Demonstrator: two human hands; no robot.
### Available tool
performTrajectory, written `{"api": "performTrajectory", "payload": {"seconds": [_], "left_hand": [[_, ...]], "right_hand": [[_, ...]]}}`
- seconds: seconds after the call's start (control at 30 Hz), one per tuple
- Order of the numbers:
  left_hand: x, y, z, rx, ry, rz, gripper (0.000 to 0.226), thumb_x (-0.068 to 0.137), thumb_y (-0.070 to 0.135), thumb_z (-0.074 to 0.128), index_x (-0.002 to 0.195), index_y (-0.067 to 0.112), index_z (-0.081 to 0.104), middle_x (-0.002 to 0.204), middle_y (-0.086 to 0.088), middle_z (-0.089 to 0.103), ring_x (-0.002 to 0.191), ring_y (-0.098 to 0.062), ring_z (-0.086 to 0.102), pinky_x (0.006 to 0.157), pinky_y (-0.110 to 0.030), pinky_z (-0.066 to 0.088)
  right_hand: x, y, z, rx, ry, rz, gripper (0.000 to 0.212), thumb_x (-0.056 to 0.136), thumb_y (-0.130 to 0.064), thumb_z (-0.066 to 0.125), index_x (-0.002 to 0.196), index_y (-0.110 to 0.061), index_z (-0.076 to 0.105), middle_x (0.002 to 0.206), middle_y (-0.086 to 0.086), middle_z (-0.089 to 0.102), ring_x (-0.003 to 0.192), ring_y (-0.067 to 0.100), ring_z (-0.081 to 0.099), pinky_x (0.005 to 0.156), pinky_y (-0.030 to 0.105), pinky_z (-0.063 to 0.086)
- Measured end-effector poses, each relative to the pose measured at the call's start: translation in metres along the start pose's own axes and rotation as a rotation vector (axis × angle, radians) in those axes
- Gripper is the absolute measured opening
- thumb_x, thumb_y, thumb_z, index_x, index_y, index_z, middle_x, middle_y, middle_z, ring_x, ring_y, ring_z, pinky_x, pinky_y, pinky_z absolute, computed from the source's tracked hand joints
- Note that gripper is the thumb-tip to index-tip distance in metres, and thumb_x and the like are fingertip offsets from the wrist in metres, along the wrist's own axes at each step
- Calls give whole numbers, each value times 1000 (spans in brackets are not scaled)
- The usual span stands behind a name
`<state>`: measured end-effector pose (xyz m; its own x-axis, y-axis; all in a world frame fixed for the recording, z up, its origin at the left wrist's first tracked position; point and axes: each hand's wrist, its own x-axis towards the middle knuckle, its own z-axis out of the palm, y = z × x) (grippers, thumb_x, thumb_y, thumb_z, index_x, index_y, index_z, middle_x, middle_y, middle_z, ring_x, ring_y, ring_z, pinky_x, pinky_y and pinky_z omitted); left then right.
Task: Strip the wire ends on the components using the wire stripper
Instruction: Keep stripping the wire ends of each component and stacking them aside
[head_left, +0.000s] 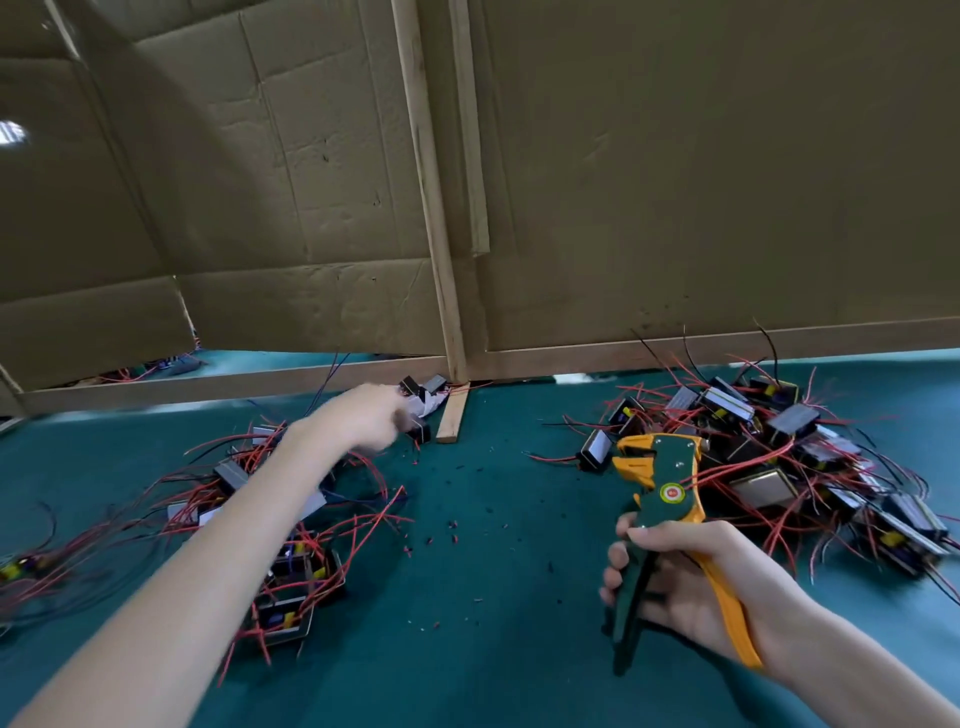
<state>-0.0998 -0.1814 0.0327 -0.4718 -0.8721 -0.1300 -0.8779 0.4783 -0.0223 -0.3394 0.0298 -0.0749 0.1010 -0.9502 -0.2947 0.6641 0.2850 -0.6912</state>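
The right hand (691, 587) grips the handles of the wire stripper (667, 488), head up. The blurred left hand (363, 421) is stretched out to the components (423, 395) by the wooden strip (453, 415), and its grip cannot be told. It would be best to lift one component clear of the tangled leads and over the bare green mat (493, 597) between the two piles, since the cardboard wall (675, 182) closes off the back.

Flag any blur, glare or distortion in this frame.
Head view: the left hand is motion-blurred, its grip unreadable; the right hand and wire stripper are sharp; the wide-angle lens bows the wooden rail; a small bright glare spot sits upper left; lighting is dim and even.
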Motion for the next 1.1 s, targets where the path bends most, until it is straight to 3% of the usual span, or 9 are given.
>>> {"api": "performTrajectory", "payload": {"seconds": [0.13,0.23,0.3,0.47,0.6,0.7,0.87,1.0,1.1], "left_hand": [[-4,-52,30,148,-80,-160,33,88,13,65,118,26,63,126,0,60,113,-22,57,93,-37,50],[-2,-65,37,7,23,-138,10,87,17,69,87,27,68,105,1,70,90,-17,64,81,-36,55],[-1,-71,35,-91,154,-155,12,87,19,69,79,28,69,96,1,73,83,-16,65,80,-37,56],[-5,-68,5,-477,677,-153,9,88,24,69,90,18,76,93,-1,71,85,-17,59,78,-29,44],[-18,-36,-24,-896,896,-93,7,92,19,64,91,13,68,93,0,68,88,-19,60,81,-32,47],[-28,5,-28,-1353,668,69,9,97,9,51,89,11,56,94,-5,71,87,-19,68,73,-32,56],[-32,46,0,-1405,423,247,15,103,19,39,91,13,46,91,-8,75,82,-21,72,57,-33,59],[-27,62,23,-1538,218,395,16,96,14,49,90,11,63,95,-14,73,88,-25,70,77,-34,59],[-26,61,33,-1250,35,507,19,89,4,58,99,8,73,101,-4,75,100,-14,68,90,-22,52]], "right_hand": [[0,1,2,-2,-3,18,42,41,0,90,77,-1,69,77,21,58,68,39,61,72,51,56],[-1,1,1,-5,1,14,43,39,-1,91,77,-1,69,77,21,58,68,38,61,72,51,56],[-1,1,1,-3,2,11,43,39,0,91,76,0,69,78,22,58,68,38,61,72,51,56],[0,1,-1,15,7,10,43,39,1,90,76,1,69,78,22,59,69,39,62,74,52,56],[1,2,-1,28,10,6,43,39,1,91,77,1,70,78,22,59,69,40,62,74,52,55],[-1,1,1,34,18,-15,41,40,0,89,76,0,69,78,22,58,69,39,62,72,52,56],[-5,-5,5,57,35,-70,33,58,11,67,88,-1,60,76,21,58,66,37,62,68,49,58],[-10,-7,10,81,52,-129,36,56,0,70,90,-1,59,75,20,58,65,36,63,65,47,59],[-12,-8,11,86,68,-152,35,57,0,68,90,-1,58,74,20,59,64,35,64,63,46,59]]}}
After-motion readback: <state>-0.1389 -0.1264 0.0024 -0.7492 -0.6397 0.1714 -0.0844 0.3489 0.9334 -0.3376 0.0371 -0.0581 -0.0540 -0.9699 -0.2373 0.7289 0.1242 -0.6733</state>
